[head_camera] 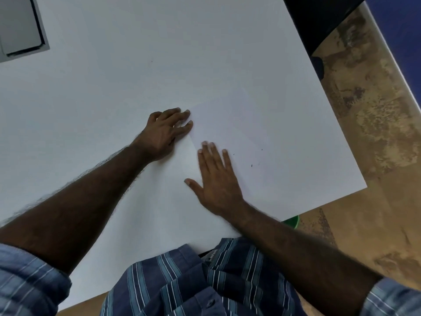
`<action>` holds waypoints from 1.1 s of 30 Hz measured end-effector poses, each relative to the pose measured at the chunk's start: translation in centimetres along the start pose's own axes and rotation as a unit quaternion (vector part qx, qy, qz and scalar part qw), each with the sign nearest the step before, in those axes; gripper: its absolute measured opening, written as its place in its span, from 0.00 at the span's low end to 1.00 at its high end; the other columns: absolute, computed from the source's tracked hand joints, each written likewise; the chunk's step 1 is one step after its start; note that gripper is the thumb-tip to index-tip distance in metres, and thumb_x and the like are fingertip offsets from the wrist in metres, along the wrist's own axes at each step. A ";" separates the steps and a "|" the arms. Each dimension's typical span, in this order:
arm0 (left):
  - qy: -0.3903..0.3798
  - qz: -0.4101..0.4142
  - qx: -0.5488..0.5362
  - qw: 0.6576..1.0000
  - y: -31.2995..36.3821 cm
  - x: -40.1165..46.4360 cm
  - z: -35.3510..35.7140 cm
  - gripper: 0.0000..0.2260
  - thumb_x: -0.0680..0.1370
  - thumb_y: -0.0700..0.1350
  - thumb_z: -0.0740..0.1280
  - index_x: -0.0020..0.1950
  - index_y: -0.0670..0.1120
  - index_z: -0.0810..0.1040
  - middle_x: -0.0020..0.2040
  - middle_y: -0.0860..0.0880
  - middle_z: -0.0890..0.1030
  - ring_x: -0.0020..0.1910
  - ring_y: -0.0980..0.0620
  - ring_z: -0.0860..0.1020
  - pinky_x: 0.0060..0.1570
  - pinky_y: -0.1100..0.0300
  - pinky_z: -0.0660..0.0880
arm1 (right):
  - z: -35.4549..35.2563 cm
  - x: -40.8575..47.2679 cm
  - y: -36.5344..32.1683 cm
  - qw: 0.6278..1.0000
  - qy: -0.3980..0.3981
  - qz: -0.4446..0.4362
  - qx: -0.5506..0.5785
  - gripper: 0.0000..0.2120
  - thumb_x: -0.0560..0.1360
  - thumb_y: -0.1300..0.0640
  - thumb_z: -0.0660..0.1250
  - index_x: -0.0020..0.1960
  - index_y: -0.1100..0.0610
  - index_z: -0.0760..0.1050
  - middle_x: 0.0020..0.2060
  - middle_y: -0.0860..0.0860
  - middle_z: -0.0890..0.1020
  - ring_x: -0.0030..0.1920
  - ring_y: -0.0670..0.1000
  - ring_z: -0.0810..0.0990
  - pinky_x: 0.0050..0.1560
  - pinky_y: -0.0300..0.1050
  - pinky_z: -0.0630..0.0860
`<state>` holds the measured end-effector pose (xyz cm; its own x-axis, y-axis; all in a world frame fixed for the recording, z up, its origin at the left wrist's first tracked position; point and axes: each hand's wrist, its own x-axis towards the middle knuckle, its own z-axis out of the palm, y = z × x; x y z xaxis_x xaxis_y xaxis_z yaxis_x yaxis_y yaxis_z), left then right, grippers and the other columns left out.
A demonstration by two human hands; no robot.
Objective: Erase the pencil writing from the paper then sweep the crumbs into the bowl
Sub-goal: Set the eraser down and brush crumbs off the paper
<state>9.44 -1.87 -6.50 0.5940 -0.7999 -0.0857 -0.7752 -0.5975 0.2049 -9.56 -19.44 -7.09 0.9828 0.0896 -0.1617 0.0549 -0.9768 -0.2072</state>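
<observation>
White table [136,65] fills most of the view. White paper sheet [262,133] lies flat on it, toward the near right corner; edges faint against the tabletop. Left hand [163,133] rests at the paper's left edge, fingers loosely bent, tips touching the sheet, its grip around nothing. Right hand [216,181] lies flat on the paper's near part, fingers straight and slightly spread, grip apart. Green bowl [292,221]: only a rim sliver shows past the table edge, below the paper's near right side. Dark eraser crumbs [251,165], a few specks, sit on the paper just right of the right hand.
</observation>
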 end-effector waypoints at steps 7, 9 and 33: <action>-0.010 -0.005 -0.008 1.000 0.1 -0.1 0.1 0.32 0.72 0.34 0.61 0.76 0.50 0.72 0.80 0.46 0.66 0.78 0.41 0.64 0.67 0.42 0.63 | -0.3 0.6 -0.6 1.000 0.016 -0.013 0.022 0.41 0.86 0.32 0.47 0.86 0.62 0.50 0.85 0.60 0.47 0.86 0.57 0.43 0.83 0.64 0.49; -0.010 -0.004 -0.005 1.000 0.1 -0.1 0.1 0.33 0.73 0.32 0.64 0.77 0.50 0.71 0.80 0.46 0.65 0.79 0.41 0.63 0.68 0.42 0.62 | 0.2 1.2 -1.5 0.998 0.012 -0.064 0.009 0.41 0.86 0.32 0.47 0.86 0.62 0.52 0.86 0.59 0.49 0.86 0.57 0.44 0.82 0.64 0.50; -0.016 0.003 -0.007 1.000 0.1 0.0 -0.3 0.31 0.74 0.32 0.64 0.77 0.50 0.71 0.81 0.45 0.64 0.79 0.41 0.62 0.70 0.42 0.61 | 0.4 -2.5 1.5 1.000 0.014 -0.014 0.004 0.42 0.86 0.32 0.49 0.85 0.64 0.48 0.85 0.61 0.45 0.86 0.59 0.41 0.83 0.65 0.49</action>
<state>9.41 -1.92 -6.20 0.5824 -0.8047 -0.1151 -0.7755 -0.5924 0.2181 -12.06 -21.06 -7.42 0.9854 0.1109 -0.1288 0.0809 -0.9725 -0.2182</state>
